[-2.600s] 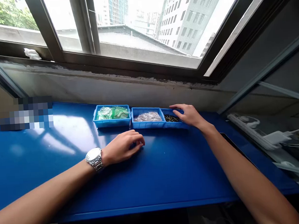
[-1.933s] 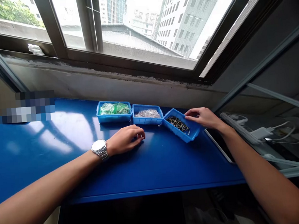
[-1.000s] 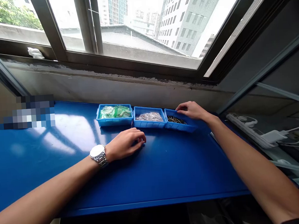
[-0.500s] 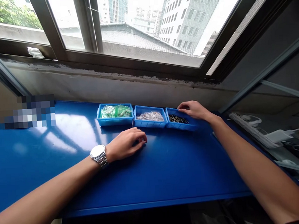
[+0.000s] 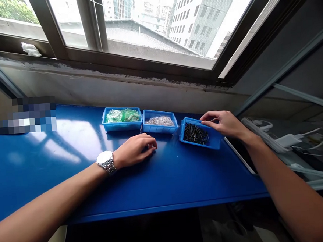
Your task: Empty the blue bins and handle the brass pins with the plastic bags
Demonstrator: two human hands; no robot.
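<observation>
My right hand pinches the back rim of a blue plastic bin, with the thumb inside and the fingers at the far edge. Long, thin, dark pieces like screws lie loose in it, and it sits turned at an angle. My left hand, wearing a silver watch, rests on the blue table with fingers loosely curled, thumb apart and nothing held. Behind it stand a blue bin with small clear plastic bags and another blue bin with green-edged bags.
A flat dark device with a pale edge lies under my right forearm. White plugs and cables sit beyond the right table edge. A wall and window frame close off the back. A blurred-out patch covers things at the far left.
My right hand has pulled the bin of dark pieces toward me and to the right, away from the middle bin, turning it. My left hand stays put. The view has shifted slightly.
</observation>
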